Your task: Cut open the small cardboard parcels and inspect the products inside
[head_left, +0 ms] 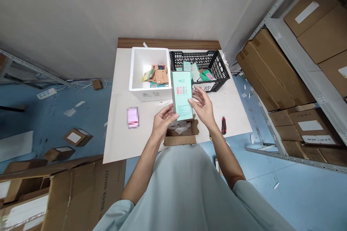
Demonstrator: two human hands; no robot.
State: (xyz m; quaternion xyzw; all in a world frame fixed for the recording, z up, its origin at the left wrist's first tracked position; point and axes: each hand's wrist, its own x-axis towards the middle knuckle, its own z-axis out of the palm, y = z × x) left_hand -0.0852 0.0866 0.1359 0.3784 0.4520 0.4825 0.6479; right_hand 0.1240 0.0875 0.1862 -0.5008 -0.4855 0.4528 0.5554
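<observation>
Between my two hands a tall mint-green product box (183, 97) is held upright, its printed face toward me. My left hand (163, 121) grips its lower left edge, thumb on the front. On the right edge, my right hand (202, 104) has its thumb on the front and its fingers at the side. Directly beneath is an opened small cardboard carton (180, 140) with crumpled white packing inside. Behind the product box stands a black plastic crate (221, 70) containing several similar green boxes. To its left is a white foam bin (137, 68) with small brown and coloured packages.
On the white table (116, 144) lie a pixelated pink item (132, 117) at left and a red-and-black utility knife (223, 125) at right. Shelves with cardboard boxes (271, 72) line the right side. A large carton (81, 191) stands at lower left.
</observation>
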